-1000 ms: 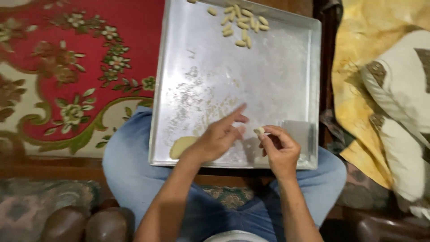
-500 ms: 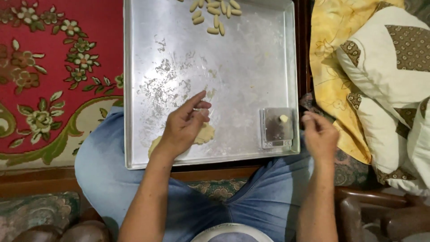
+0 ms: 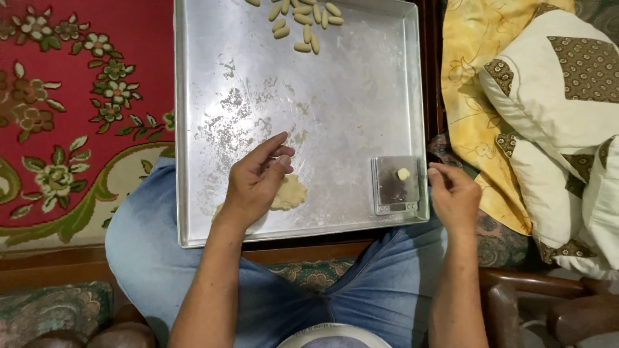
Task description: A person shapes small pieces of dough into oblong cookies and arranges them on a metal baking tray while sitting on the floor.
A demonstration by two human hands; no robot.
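Left grip: fingers curled, thumb and forefinger tips pressed together near centre frame, perhaps pinching a tiny crumb of dough, too small to tell. Hovering over, and partly hiding, the flattened pale dough lump on the large square aluminium tray, so the lump sits just under and to the right of the palm, close for pulling off bits.

Right grip: at the tray's lower right corner, just outside the rim, fingers bent inward, nothing visible between them; whether closed on anything cannot be told. Just left of it, inside the tray corner, a small silver digital pocket scale carrying a small round pale dough piece on its platform, apart from both grips, likely set there alone for a clean weighing.

Upper centre of frame: a cluster of finger-shaped pale dough pieces kept at the far tray edge, well apart from the working corner. Tray resting across blue-jeaned knees, above a red floral carpet; a yellow cloth and patterned cream cushions at right.
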